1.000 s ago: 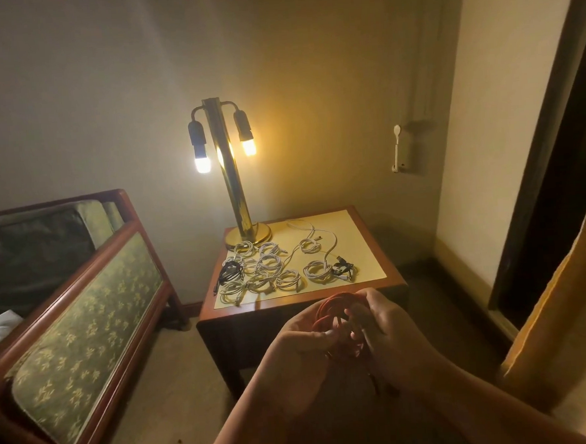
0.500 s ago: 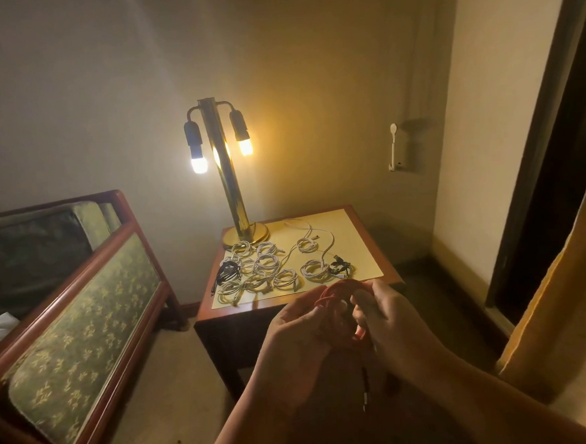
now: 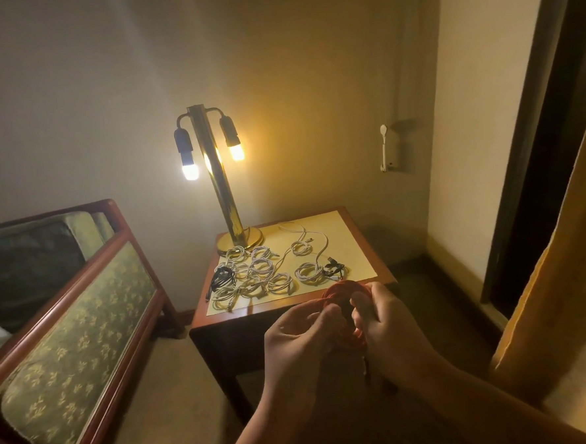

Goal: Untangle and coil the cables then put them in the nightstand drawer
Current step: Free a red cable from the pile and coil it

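Observation:
A red cable (image 3: 343, 290) is wound into a coil between my two hands, in front of the nightstand (image 3: 372, 251). My left hand (image 3: 300, 334) pinches the coil's left side with curled fingers. My right hand (image 3: 383, 322) grips its right side, and a dark plug end (image 3: 365, 368) hangs below. Several coiled white cables (image 3: 260, 268) lie on the nightstand top, with a black coil (image 3: 222, 277) at the left and another black one (image 3: 333, 266) beside a white coil at the right. One white cable (image 3: 302, 235) lies partly loose near the back. No drawer shows.
A brass lamp (image 3: 218, 178) with lit bulbs stands at the nightstand's back left corner. A wooden-framed green sofa arm (image 3: 74, 317) sits to the left. A yellow curtain (image 3: 560, 294) hangs at the right beside a dark doorway. Carpet lies between sofa and nightstand.
My hands have risen slightly and drawn nearer the nightstand's front edge with the red coil. The fingers have shifted around the loops. The cables on top have not moved.

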{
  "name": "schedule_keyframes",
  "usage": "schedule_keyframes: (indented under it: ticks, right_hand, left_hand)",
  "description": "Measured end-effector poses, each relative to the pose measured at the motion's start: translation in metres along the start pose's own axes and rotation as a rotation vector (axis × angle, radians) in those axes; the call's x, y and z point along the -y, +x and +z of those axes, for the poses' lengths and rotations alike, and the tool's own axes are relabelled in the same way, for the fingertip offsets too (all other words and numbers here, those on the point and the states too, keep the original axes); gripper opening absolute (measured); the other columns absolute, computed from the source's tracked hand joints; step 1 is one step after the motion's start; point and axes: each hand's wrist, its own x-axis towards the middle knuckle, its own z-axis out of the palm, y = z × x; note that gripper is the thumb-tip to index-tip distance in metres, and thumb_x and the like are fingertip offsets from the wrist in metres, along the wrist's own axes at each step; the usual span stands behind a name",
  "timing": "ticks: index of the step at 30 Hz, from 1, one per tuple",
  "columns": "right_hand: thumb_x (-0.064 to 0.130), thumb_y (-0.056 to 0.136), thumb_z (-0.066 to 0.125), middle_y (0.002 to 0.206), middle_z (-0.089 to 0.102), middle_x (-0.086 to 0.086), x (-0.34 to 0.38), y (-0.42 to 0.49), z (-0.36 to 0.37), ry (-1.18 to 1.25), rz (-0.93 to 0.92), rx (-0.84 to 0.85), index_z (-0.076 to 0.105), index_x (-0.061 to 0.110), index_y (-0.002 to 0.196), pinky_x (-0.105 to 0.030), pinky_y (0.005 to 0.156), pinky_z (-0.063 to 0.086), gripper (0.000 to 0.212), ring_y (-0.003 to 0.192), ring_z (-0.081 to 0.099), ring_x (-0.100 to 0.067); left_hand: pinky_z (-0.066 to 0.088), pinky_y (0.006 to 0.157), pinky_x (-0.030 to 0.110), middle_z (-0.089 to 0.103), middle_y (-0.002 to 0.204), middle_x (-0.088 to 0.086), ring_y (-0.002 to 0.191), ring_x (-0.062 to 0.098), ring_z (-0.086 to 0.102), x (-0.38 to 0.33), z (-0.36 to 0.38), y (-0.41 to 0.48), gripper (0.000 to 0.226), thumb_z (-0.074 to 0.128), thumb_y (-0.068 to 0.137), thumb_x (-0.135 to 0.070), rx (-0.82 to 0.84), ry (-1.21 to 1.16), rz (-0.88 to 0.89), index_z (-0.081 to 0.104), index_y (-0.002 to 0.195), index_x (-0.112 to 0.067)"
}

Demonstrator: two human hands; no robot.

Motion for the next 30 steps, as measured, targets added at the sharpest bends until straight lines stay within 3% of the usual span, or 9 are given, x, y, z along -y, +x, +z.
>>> schedule_keyframes:
  ticks: [3,6,11,17,19,21,23,26,30]
  right_hand:
    - [0.038,0.103,0.045,0.085,0.066,0.003,-0.004,0.001,-0.001,-0.087,-0.023,0.014,0.051,0.018,0.112,-0.017,0.059,0.055,0.022,0.072,0.069,-0.009]
    - [0.054,0.098,0.041,0.083,0.066,0.004,-0.011,0.004,-0.001,-0.169,-0.027,0.047,0.050,0.023,0.112,-0.019,0.063,0.056,0.035,0.073,0.068,-0.010]
    - [0.044,0.103,0.049,0.087,0.065,0.004,-0.025,0.007,0.003,-0.212,-0.044,0.122,0.049,0.028,0.114,-0.030,0.071,0.061,0.019,0.076,0.068,-0.010]
    - [0.036,0.105,0.050,0.091,0.065,0.008,-0.025,0.006,0.008,-0.302,-0.087,0.116,0.052,0.019,0.118,-0.014,0.061,0.053,0.021,0.077,0.067,-0.003]
    - [0.029,0.104,0.054,0.091,0.064,0.011,-0.025,0.007,0.008,-0.357,-0.100,0.118,0.052,0.020,0.117,-0.010,0.059,0.049,0.016,0.076,0.065,-0.001]
    - [0.025,0.103,0.055,0.088,0.062,0.014,-0.026,0.007,0.009,-0.396,-0.104,0.125,0.052,0.020,0.115,-0.007,0.057,0.047,0.013,0.073,0.063,0.002]
    - [0.023,0.104,0.053,0.081,0.055,0.020,-0.027,0.008,0.009,-0.426,-0.111,0.119,0.052,0.023,0.107,-0.005,0.055,0.045,0.003,0.066,0.059,0.004]
    - [0.022,0.106,0.050,0.080,0.055,0.017,-0.030,0.009,0.010,-0.411,-0.080,0.126,0.047,0.027,0.096,-0.007,0.053,0.044,0.011,0.066,0.059,0.000]
    - [0.022,0.106,0.049,0.080,0.055,0.014,-0.032,0.012,0.011,-0.386,-0.079,0.102,0.048,0.025,0.096,-0.007,0.054,0.044,0.010,0.066,0.058,-0.001]
  left_hand:
    - [0.056,0.085,0.067,0.075,0.104,0.020,0.094,0.045,0.073,-0.005,-0.001,0.002,0.051,0.092,0.072,-0.021,0.063,0.034,-0.001,0.069,0.116,-0.013]
    - [0.061,0.083,0.056,0.077,0.104,0.014,0.096,0.039,0.074,-0.007,-0.003,0.005,0.060,0.089,0.069,-0.010,0.103,0.069,-0.060,0.063,0.123,-0.016]
    - [0.059,0.079,0.042,0.074,0.117,0.015,0.108,0.034,0.071,0.001,-0.008,0.006,0.073,0.089,0.063,-0.013,0.164,-0.032,-0.253,0.063,0.131,-0.014]
    - [0.057,0.069,0.037,0.069,0.086,0.012,0.080,0.022,0.069,0.005,-0.007,0.002,0.063,0.091,0.066,-0.017,0.264,-0.295,-0.341,0.070,0.126,-0.011]
    - [0.056,0.070,0.037,0.066,0.082,0.011,0.076,0.022,0.066,0.006,-0.004,0.002,0.053,0.081,0.073,-0.015,0.267,-0.367,-0.355,0.071,0.124,-0.008]
    - [0.057,0.071,0.038,0.068,0.093,0.017,0.081,0.025,0.069,0.009,-0.002,0.001,0.047,0.070,0.079,-0.019,0.287,-0.413,-0.362,0.070,0.123,-0.004]
    - [0.059,0.072,0.039,0.068,0.103,0.021,0.087,0.029,0.069,0.009,0.002,0.000,0.053,0.081,0.073,-0.021,0.319,-0.445,-0.363,0.070,0.121,-0.003]
    - [0.058,0.078,0.047,0.071,0.108,0.022,0.098,0.036,0.070,0.013,0.005,0.003,0.067,0.094,0.052,-0.007,0.300,-0.422,-0.368,0.073,0.116,-0.009]
    - [0.055,0.089,0.054,0.072,0.118,0.020,0.113,0.041,0.068,0.019,0.007,0.011,0.083,0.074,0.057,0.011,0.131,-0.352,-0.390,0.058,0.133,-0.019]
